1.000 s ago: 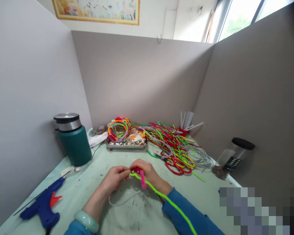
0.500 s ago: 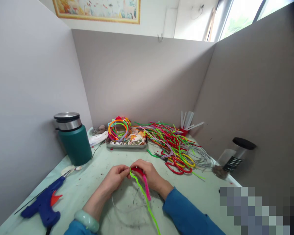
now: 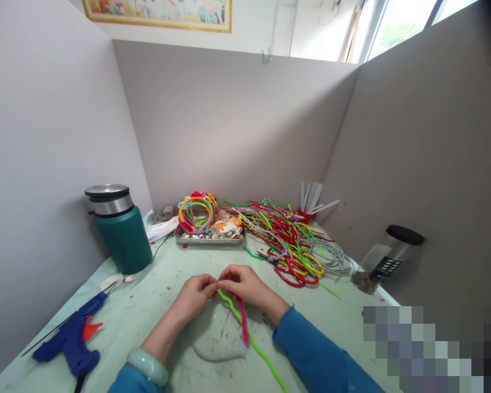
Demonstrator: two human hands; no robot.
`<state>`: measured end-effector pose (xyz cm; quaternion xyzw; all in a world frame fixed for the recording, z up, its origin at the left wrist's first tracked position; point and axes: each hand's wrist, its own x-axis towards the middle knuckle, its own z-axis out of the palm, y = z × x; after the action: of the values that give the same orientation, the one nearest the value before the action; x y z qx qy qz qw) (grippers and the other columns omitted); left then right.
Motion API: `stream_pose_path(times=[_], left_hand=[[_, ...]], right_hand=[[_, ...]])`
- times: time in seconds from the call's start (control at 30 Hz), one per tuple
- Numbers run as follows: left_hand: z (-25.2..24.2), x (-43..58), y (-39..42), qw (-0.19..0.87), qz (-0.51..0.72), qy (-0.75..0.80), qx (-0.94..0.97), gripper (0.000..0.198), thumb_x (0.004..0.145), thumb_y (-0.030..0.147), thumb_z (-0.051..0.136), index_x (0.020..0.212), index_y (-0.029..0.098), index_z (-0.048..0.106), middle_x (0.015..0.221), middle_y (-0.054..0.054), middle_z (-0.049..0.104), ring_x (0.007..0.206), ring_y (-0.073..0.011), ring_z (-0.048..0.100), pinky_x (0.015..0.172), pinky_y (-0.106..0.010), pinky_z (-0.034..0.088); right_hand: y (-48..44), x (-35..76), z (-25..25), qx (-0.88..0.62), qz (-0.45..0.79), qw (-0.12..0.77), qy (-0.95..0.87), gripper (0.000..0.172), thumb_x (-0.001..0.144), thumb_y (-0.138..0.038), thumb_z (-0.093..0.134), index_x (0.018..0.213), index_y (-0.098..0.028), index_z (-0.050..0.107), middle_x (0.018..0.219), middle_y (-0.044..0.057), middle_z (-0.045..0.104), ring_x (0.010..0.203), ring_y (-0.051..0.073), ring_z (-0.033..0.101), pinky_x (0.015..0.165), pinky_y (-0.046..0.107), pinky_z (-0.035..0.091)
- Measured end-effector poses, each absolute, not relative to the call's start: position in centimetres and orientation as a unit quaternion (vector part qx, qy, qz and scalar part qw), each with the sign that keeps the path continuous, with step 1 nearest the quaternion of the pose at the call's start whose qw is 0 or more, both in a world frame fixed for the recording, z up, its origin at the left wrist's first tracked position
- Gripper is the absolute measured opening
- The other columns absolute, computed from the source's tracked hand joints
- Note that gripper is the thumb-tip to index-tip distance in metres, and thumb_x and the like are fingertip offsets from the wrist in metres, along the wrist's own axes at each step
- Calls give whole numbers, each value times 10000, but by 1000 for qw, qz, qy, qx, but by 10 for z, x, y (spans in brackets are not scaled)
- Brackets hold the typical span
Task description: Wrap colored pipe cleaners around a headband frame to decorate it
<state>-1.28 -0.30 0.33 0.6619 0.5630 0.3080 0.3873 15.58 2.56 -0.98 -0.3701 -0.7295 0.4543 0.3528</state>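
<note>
Both hands were up close over the middle of the bench (image 3: 159, 322), fingertips meeting. The left hand (image 3: 196, 296) was pinched on the top end of a lime green fuzzy strand (image 3: 262, 355), which ran down toward the near edge. The right hand (image 3: 245, 285) had its thumb and finger closed at the same spot, with a pink strand (image 3: 244, 326) hanging out from under it, crossing the green one. A thin grey wire (image 3: 216, 360) curved below them, couldn't tell if it touched the bench. Farther back sat a metal tray (image 3: 210, 240) with colourful rings (image 3: 197, 214) in it, right beside a messy strand pile (image 3: 278, 226), with red-handled scissors (image 3: 297, 274) just in front
</note>
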Motion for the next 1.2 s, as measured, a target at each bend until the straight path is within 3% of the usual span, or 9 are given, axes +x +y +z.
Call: stream_pose_path(times=[0.2, 0.53, 0.93, 1.2], left_hand=[[6, -10, -5, 345, 290, 567, 690, 298, 741, 375, 429, 600, 152, 569, 545, 15, 519, 549, -121, 424, 544, -221, 293], [-2, -12, -2, 302, 277, 567, 715, 310, 761, 331, 366, 596, 165, 569, 603, -16, 594, 612, -144, 507, 611, -236, 336], [3, -11, -5, 264, 261, 571, 732, 238, 774, 275, 393, 702, 171, 595, 676, -21, 631, 655, -143, 539, 619, -228, 350], [7, -4, -14, 77, 178, 613, 766, 137, 750, 232, 484, 878, 210, 527, 910, -37, 616, 798, -173, 568, 625, -236, 334]], right_hand=[[20, 148, -14, -416, 268, 338, -801, 95, 766, -218, 538, 751, -159, 611, 650, -4, 618, 586, 100, 531, 526, 191, 359], [13, 151, -4, -388, 103, 264, -877, 117, 832, -211, 477, 817, -161, 581, 746, 39, 635, 679, 138, 565, 604, 229, 361], [15, 150, -8, -401, 92, 277, -868, 80, 799, -193, 508, 796, -172, 585, 716, 24, 627, 651, 135, 552, 593, 228, 341], [19, 148, -16, -416, 115, 278, -859, 98, 787, -177, 508, 805, -169, 604, 717, 32, 641, 654, 134, 562, 586, 218, 345]])
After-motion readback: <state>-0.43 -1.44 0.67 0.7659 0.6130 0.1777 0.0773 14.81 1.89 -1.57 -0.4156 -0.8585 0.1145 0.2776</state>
